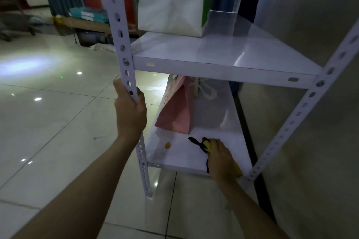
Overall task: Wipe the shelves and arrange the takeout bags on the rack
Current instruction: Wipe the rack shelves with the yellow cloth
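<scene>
The white metal rack (229,75) fills most of the view, standing on a glossy tiled floor (48,122) with a pale wall (310,15) just to the right of it. Its slotted front left post (124,48) runs down through the left hand (130,111), whose grip is wrapped around the post, fingers curled behind the metal and thumb at the front. Level with the top of that grip and to its right lies the middle shelf (223,52), mostly bare, with a large white takeout bag with green sides (172,6) standing upright at its far left part. Below the left grip and to its right is the lower shelf (180,155). At the back of this shelf, beyond the right hand, a pink paper bag (177,110) stands leaning, its white handles (206,91) drooping to the right. The right hand (220,158) rests near the front edge of the lower shelf, its grip closed over a yellow cloth (238,170) that shows at the fingertips and again behind the heel of the hand; the cloth is pressed against the shelf surface. A black streak (195,141) lies on the shelf just left of the fingertips, touching the cloth's front edge. Farther left of that grip, apart from it, sits a small yellowish spot (167,145).
</scene>
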A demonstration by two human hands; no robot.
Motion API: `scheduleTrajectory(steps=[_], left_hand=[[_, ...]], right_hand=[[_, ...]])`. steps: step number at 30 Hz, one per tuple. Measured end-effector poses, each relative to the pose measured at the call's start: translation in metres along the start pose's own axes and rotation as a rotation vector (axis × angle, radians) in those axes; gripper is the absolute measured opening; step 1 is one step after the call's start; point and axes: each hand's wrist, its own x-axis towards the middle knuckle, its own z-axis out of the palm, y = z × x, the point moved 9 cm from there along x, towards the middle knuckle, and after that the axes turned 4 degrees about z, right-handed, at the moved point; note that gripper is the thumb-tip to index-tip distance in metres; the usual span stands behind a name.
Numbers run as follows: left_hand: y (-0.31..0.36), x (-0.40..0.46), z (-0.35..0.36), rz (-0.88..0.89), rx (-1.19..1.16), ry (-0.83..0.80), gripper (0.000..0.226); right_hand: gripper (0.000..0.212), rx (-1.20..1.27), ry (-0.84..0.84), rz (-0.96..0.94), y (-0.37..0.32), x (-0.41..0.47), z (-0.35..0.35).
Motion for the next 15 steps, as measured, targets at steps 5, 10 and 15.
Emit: scheduleTrajectory(steps=[5,10,15], left_hand=[[0.003,0.001,0.000,-0.011,0.010,-0.024,0.022],[0.003,0.001,0.001,-0.002,-0.008,-0.013,0.026],[0.001,0.001,0.001,0.025,-0.027,-0.002,0.027]], right_hand=[[0.034,0.031,0.050,-0.048,-0.006,-0.035,-0.005],[0.040,0.109,0.080,-0.148,-0.032,-0.037,-0.009],[0.032,0.145,0.024,-0.217,-0.092,-0.029,0.005]])
